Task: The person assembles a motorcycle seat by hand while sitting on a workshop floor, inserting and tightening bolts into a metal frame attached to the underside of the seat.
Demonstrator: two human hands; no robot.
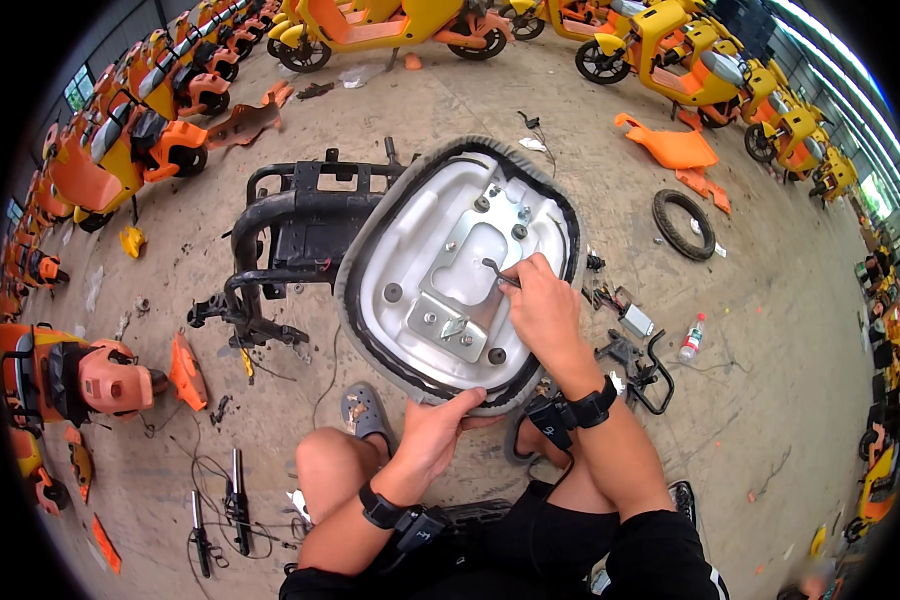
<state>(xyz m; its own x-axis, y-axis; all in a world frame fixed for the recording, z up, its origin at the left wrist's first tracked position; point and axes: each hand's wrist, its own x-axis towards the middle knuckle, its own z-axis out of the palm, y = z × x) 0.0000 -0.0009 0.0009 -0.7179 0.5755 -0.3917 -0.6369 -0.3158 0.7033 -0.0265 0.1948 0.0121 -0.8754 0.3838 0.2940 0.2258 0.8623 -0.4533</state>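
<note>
A scooter seat (388,262) is turned underside up in front of me, showing its white plastic base and dark padded rim. Bolted to the middle of the base is a silver metal bracket (447,272) with several bolts and a hinge-like part. My left hand (438,430) grips the near edge of the seat, thumb on the rim. Over the bracket, my right hand (548,310) is closed around a small dark hex key (500,273), its bent end above the bracket's opening. Whether the tip touches anything I cannot tell.
A black scooter frame (305,220) lies behind the seat's left side. Shock absorbers (237,500) and cables are on the floor at lower left. To the right are a tyre (684,224), a plastic bottle (692,337) and orange panels (670,145). Rows of scooters (370,25) stand around.
</note>
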